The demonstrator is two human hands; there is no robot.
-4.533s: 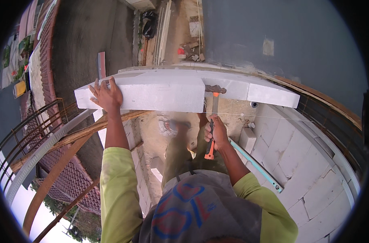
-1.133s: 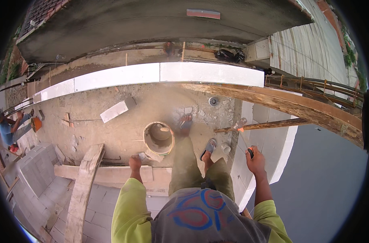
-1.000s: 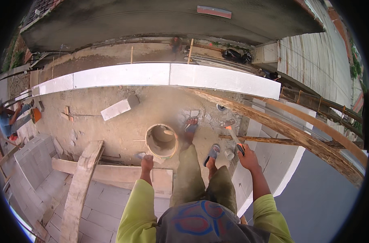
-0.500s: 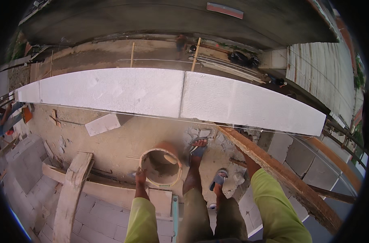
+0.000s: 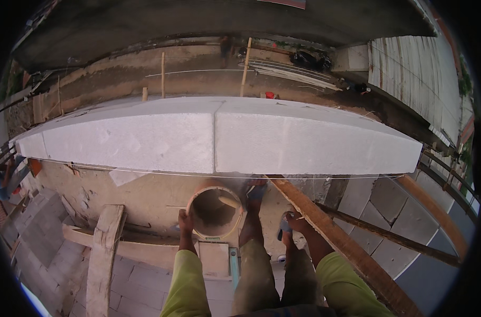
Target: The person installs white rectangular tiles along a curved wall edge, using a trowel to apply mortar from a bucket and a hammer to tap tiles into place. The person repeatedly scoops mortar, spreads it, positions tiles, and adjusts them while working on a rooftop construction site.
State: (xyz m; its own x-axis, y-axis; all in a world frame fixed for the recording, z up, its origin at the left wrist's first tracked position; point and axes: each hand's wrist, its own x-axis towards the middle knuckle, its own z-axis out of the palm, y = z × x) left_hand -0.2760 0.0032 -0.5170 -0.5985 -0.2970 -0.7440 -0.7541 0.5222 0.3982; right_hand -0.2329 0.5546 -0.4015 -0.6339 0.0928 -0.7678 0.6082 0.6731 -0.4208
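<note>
Right hand (image 5: pixel 298 222) was hidden past the wooden beam (image 5: pixel 335 243) half a second ago, now it's at 5 o'clock by the slipper (image 5: pixel 283 226), grip unclear. Left hand (image 5: pixel 186 220) is curled at the bucket (image 5: pixel 202 234) rim, can't tell if gripping. Bucket's at 7; block wall (image 5: pixel 282 142) across 12 partly covers a loose block (image 5: pixel 125 176) at 9.

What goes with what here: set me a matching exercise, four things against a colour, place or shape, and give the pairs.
Column A
1. Bar
2. Bucket
3. Left hand
4. Plank

Column B
a. Round, with an open top
b. Toward the lower left of the picture
c. Teal
d. Beyond a yellow-green sleeve

Pairs: 1-c, 2-a, 3-d, 4-b
</note>
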